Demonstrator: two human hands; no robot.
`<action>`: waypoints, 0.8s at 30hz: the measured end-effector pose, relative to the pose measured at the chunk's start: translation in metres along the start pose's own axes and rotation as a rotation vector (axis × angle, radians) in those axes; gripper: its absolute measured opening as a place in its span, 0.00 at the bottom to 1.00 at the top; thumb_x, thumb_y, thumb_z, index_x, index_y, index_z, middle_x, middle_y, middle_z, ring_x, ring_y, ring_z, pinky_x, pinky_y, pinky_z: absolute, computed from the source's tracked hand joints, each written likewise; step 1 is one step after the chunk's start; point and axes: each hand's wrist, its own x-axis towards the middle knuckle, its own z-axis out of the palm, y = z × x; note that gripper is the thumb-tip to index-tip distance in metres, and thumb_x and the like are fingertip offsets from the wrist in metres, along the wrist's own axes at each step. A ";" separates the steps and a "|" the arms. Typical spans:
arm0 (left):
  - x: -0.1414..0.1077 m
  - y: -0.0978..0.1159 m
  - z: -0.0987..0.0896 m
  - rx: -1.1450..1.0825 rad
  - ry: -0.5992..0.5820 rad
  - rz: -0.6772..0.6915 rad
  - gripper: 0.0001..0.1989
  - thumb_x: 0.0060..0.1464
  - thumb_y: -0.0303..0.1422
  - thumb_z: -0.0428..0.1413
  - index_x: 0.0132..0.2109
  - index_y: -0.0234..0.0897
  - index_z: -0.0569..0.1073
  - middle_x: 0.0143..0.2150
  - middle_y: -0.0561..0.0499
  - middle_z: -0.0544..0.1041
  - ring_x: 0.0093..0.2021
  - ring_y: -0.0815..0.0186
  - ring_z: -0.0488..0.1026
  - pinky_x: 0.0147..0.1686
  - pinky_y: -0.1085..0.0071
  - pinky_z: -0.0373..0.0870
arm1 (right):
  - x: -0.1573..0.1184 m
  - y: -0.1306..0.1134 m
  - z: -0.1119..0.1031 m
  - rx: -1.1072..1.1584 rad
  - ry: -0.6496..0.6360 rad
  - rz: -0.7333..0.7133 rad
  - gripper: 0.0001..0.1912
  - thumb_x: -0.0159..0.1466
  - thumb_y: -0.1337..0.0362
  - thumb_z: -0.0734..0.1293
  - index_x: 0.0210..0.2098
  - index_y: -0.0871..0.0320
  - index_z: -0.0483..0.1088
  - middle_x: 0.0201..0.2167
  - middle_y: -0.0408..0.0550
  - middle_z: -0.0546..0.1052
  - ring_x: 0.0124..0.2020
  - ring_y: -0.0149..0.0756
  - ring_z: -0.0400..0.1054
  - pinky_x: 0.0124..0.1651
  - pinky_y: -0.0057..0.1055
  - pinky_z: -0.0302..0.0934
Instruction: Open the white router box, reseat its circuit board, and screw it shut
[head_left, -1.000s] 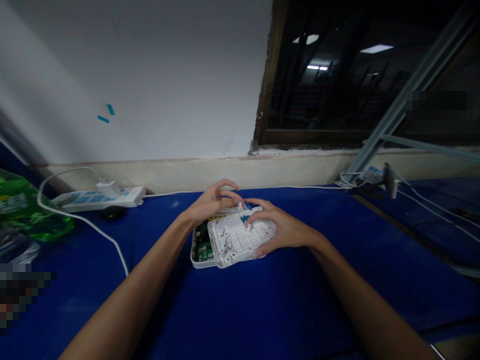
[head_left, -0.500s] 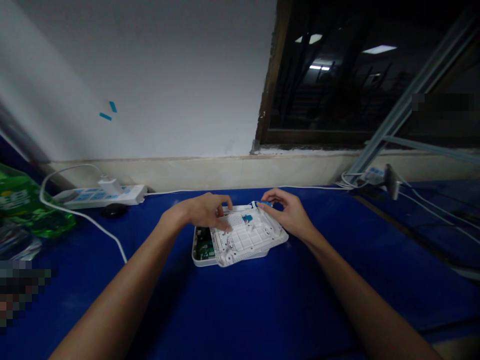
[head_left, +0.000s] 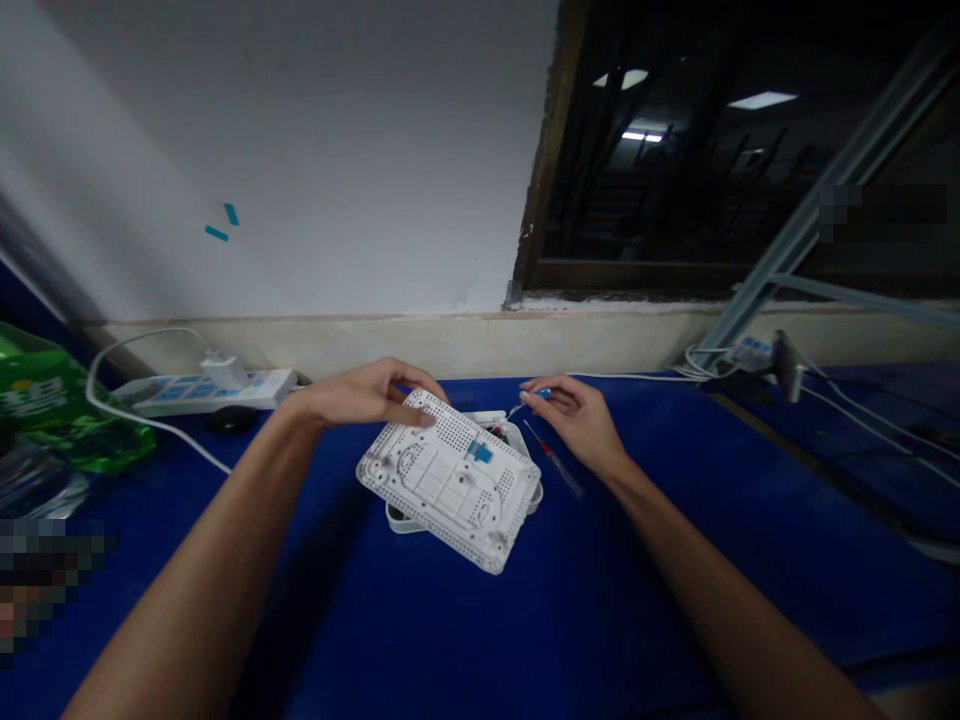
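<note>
My left hand (head_left: 375,393) grips the upper left edge of a white perforated cover (head_left: 442,475), which is tilted and bears a blue piece (head_left: 480,452). Beneath the cover lies a white housing (head_left: 409,522), mostly hidden, with some inner parts showing at its upper right. To the right, my right hand (head_left: 574,415) pinches a small blue item (head_left: 541,394) near the housing's far right corner. A thin red screwdriver (head_left: 553,458) with a clear handle lies on the blue table beside the housing.
A white power strip (head_left: 169,393) with a plugged-in charger (head_left: 225,372) stands at the back left, near a black round object (head_left: 231,419) and a green package (head_left: 52,400). Cables and a metal frame (head_left: 795,230) are at the right.
The white cover has been turned and shifted left and toward me by my left hand. The screwdriver is now visible. My right hand has stayed nearly in place with the blue item.
</note>
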 end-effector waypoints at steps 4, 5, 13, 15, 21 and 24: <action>-0.005 -0.004 -0.005 -0.146 0.206 -0.026 0.20 0.53 0.39 0.65 0.51 0.36 0.78 0.43 0.43 0.81 0.37 0.62 0.78 0.33 0.72 0.72 | -0.008 -0.001 0.005 -0.032 -0.060 0.037 0.15 0.58 0.55 0.76 0.32 0.56 0.69 0.22 0.44 0.79 0.19 0.33 0.73 0.21 0.27 0.66; -0.004 -0.005 -0.004 -0.179 0.231 -0.036 0.20 0.52 0.39 0.65 0.51 0.36 0.78 0.43 0.43 0.82 0.35 0.63 0.78 0.31 0.73 0.72 | -0.009 -0.003 0.006 -0.064 -0.085 0.024 0.14 0.58 0.55 0.76 0.33 0.56 0.69 0.19 0.42 0.78 0.18 0.34 0.73 0.20 0.27 0.66; 0.003 -0.008 -0.003 -0.295 0.336 -0.094 0.22 0.50 0.37 0.66 0.52 0.34 0.78 0.41 0.41 0.82 0.33 0.63 0.78 0.29 0.73 0.72 | -0.009 -0.015 0.004 -0.173 -0.247 -0.001 0.19 0.65 0.58 0.70 0.55 0.53 0.75 0.45 0.50 0.83 0.41 0.42 0.80 0.44 0.40 0.77; 0.003 -0.011 -0.004 -0.314 0.351 -0.096 0.22 0.50 0.37 0.67 0.52 0.34 0.78 0.41 0.41 0.82 0.34 0.63 0.78 0.30 0.72 0.73 | -0.009 -0.014 0.002 -0.130 -0.263 0.005 0.23 0.64 0.60 0.70 0.58 0.54 0.72 0.48 0.52 0.82 0.47 0.43 0.79 0.49 0.42 0.75; 0.000 -0.012 -0.007 -0.345 0.402 -0.103 0.20 0.51 0.35 0.67 0.50 0.33 0.78 0.40 0.41 0.82 0.33 0.62 0.78 0.30 0.71 0.74 | -0.007 -0.010 -0.002 -0.106 -0.309 0.025 0.18 0.68 0.59 0.65 0.56 0.55 0.72 0.49 0.54 0.81 0.51 0.44 0.77 0.53 0.41 0.73; -0.003 -0.009 -0.009 -0.360 0.414 -0.104 0.20 0.51 0.35 0.67 0.50 0.34 0.78 0.40 0.41 0.82 0.33 0.62 0.78 0.30 0.71 0.73 | -0.007 -0.007 -0.001 -0.108 -0.281 0.033 0.16 0.67 0.58 0.67 0.53 0.55 0.71 0.42 0.52 0.84 0.44 0.41 0.80 0.46 0.38 0.75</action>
